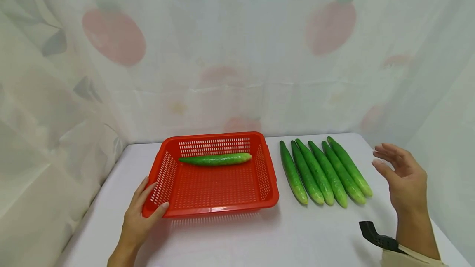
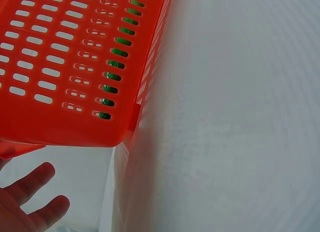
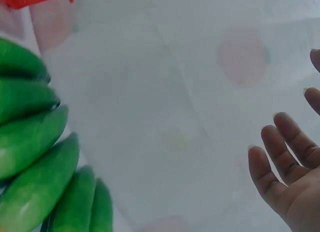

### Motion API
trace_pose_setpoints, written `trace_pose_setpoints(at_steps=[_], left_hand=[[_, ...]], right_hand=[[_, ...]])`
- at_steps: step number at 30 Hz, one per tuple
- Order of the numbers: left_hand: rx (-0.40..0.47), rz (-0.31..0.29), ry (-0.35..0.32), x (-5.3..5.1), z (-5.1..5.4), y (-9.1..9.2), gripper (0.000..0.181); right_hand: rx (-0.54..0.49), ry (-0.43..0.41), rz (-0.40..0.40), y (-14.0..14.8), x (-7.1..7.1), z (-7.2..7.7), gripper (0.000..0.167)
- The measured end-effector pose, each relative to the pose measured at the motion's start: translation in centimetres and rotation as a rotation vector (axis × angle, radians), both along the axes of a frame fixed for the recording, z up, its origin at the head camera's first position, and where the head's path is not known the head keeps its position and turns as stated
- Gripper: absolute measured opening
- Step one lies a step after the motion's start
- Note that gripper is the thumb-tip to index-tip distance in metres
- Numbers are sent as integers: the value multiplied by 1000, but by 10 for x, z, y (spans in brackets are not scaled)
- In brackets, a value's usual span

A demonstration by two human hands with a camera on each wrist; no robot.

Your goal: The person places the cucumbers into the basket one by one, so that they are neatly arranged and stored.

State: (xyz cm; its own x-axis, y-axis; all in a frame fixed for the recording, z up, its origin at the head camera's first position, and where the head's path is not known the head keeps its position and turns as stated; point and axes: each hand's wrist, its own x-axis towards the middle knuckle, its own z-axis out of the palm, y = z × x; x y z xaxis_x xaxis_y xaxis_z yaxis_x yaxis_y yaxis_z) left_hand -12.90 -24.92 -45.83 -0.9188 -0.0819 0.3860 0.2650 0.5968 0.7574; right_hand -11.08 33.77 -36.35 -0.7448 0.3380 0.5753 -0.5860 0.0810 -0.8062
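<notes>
A red plastic basket [image 1: 216,209] with slotted walls stands on the table, and one cucumber [image 1: 215,159] lies inside along its far wall. The left hand [image 1: 138,217] is at the basket's near left corner, thumb at the front rim and fingers along the left side. Two of its fingers [image 2: 31,184] appear extended below the rim in the left wrist view. To the right of the basket, several cucumbers [image 1: 315,172] lie side by side in a row. Raised beyond that row's right end, the right hand [image 1: 404,176] holds nothing, its fingers loosely bent and apart from the thumb.
A white cloth covers the table [image 1: 297,234]. Pale curtains with a fruit print [image 1: 222,52] hang behind it and on the left side. A black strap piece [image 1: 378,236] sticks out from the right wrist.
</notes>
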Motion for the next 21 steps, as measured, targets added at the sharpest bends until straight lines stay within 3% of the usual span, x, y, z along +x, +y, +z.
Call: trace_pose_setpoints(at_steps=[4, 6, 11, 21], left_hand=[[4, -4, 2, 1, 0, 0, 66], [1, 0, 8, 1, 0, 0, 66], [8, -1, 23, 1, 0, 0, 66], [3, 0, 14, -1, -4, -2, 66]], right_hand=[[33, -166, -196, 12, -4, -14, 42], [9, -226, -233, 19, -7, -22, 42], [-132, -270, -184, 32, -13, -46, 41], [-202, -303, -122, 45, -17, -77, 40]])
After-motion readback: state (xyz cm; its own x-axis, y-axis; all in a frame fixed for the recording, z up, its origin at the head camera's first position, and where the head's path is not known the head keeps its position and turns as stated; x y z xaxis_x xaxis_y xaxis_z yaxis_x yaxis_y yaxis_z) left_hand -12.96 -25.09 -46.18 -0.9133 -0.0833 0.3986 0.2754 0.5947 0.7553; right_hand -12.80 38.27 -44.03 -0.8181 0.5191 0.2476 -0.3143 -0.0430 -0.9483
